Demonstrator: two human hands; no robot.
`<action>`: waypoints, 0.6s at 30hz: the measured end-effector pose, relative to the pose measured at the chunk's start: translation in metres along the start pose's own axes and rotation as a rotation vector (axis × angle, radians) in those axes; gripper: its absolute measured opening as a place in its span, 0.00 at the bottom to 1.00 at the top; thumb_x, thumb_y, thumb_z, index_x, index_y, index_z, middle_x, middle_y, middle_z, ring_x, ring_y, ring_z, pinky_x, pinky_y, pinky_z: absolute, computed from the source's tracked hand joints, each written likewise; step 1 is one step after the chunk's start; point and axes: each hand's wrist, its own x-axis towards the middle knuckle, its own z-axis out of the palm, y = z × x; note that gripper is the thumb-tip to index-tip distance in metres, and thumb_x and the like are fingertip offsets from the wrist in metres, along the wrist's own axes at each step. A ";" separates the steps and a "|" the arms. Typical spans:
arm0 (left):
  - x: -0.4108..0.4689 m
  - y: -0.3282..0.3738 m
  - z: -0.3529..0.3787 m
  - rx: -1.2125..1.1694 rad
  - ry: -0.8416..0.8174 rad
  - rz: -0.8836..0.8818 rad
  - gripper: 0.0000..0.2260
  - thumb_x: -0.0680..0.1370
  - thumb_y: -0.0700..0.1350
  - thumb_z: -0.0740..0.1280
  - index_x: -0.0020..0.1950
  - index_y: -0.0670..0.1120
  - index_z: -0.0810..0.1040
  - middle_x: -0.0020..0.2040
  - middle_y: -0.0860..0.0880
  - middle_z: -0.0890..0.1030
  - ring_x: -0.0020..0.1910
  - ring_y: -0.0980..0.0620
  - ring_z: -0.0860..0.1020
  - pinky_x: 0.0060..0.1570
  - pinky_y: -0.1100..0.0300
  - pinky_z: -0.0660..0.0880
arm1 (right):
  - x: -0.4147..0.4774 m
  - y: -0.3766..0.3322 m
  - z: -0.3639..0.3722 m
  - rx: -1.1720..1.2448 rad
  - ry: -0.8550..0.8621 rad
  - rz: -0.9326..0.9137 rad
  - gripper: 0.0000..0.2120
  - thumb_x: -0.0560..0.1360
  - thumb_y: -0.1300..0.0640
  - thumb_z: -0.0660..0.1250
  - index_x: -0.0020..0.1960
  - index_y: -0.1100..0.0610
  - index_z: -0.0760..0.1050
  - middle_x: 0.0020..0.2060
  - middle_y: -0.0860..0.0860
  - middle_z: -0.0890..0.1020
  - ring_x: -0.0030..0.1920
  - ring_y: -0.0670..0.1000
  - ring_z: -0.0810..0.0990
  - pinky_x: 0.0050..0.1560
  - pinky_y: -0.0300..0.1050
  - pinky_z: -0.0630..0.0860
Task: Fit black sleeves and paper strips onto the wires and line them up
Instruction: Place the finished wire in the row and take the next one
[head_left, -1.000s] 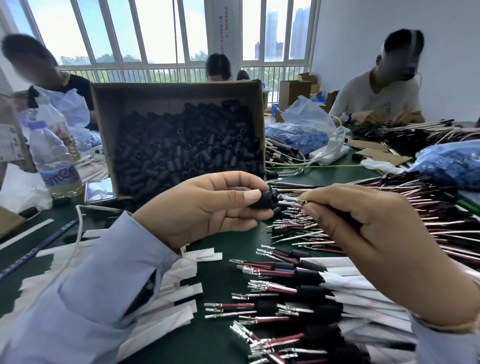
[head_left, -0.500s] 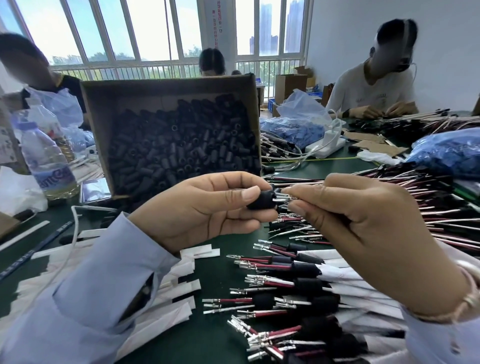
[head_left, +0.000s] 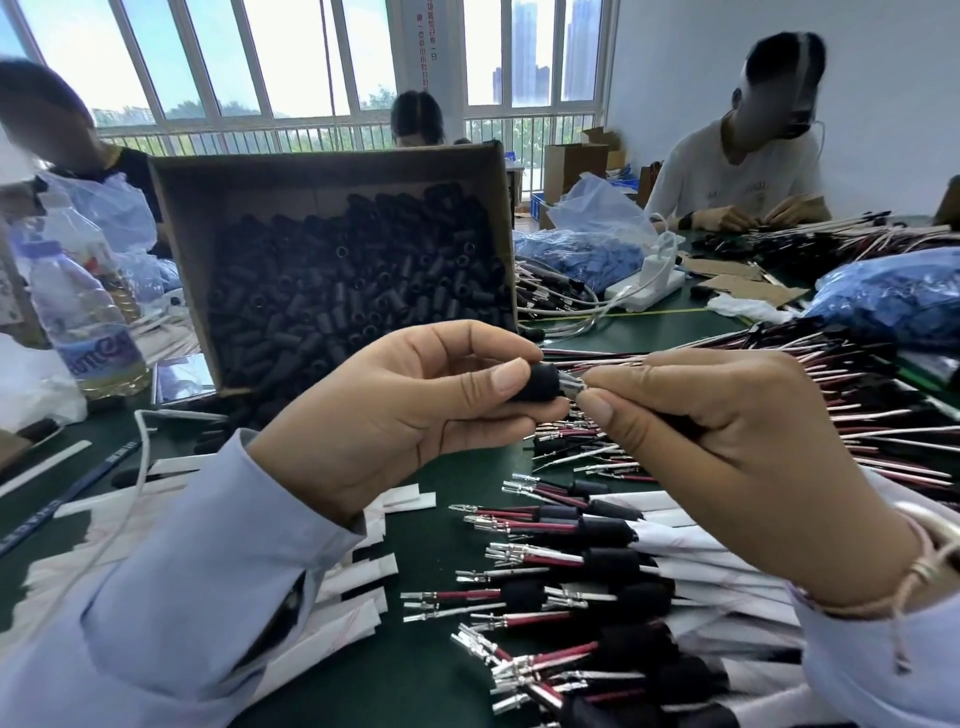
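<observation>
Two-handed, working just above the green bench (head_left: 431, 670). Passing at far left a water bottle (head_left: 83, 317) standing upright, then a tilted cardboard box (head_left: 322, 169) heaped with loose black sleeves (head_left: 353, 296) and opening this way. Lying low and left of centre, partly under the left cuff: white paper strips (head_left: 356, 587).

Gripping one black sleeve (head_left: 537, 382) in the left hand (head_left: 395, 410), with the thumb on the near side, curled fingers (head_left: 467, 338) behind, and the bore pointing right. Feeding the metal tips of a wire (head_left: 572, 386) into that bore. Showing less bare metal than half a second ago, and closing the gap between the two thumbs almost to nothing.

Pinching the wire just behind its terminals with the right hand (head_left: 727, 441), thumb and forefinger closed on it and the remaining fingers curled over the rest. Holding the work at much the same height as a second ago.

Lying below the right hand: a row of finished wires (head_left: 602, 566), all wearing a sleeve and a paper strip, terminals pointing left. Spreading at far right: a heap of bare wires (head_left: 857, 415), red and white.
</observation>
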 end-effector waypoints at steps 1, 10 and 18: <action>0.000 0.000 0.001 0.025 0.014 0.017 0.06 0.70 0.37 0.68 0.45 0.42 0.83 0.45 0.41 0.84 0.45 0.46 0.84 0.39 0.64 0.80 | 0.000 0.002 0.000 0.011 -0.006 -0.004 0.13 0.78 0.48 0.64 0.45 0.55 0.82 0.30 0.54 0.81 0.32 0.55 0.79 0.30 0.49 0.74; -0.002 -0.001 0.013 0.230 0.101 0.217 0.06 0.68 0.38 0.69 0.44 0.42 0.79 0.42 0.44 0.84 0.44 0.47 0.84 0.39 0.63 0.80 | 0.000 0.002 -0.004 0.078 -0.038 -0.014 0.15 0.78 0.49 0.63 0.44 0.60 0.82 0.26 0.55 0.76 0.28 0.56 0.73 0.28 0.50 0.70; -0.006 0.003 0.014 0.208 0.105 0.234 0.06 0.67 0.39 0.69 0.44 0.43 0.78 0.41 0.45 0.83 0.44 0.47 0.84 0.39 0.63 0.80 | 0.002 -0.008 -0.003 0.065 0.002 -0.039 0.12 0.78 0.52 0.64 0.58 0.53 0.81 0.32 0.38 0.76 0.31 0.41 0.73 0.32 0.41 0.70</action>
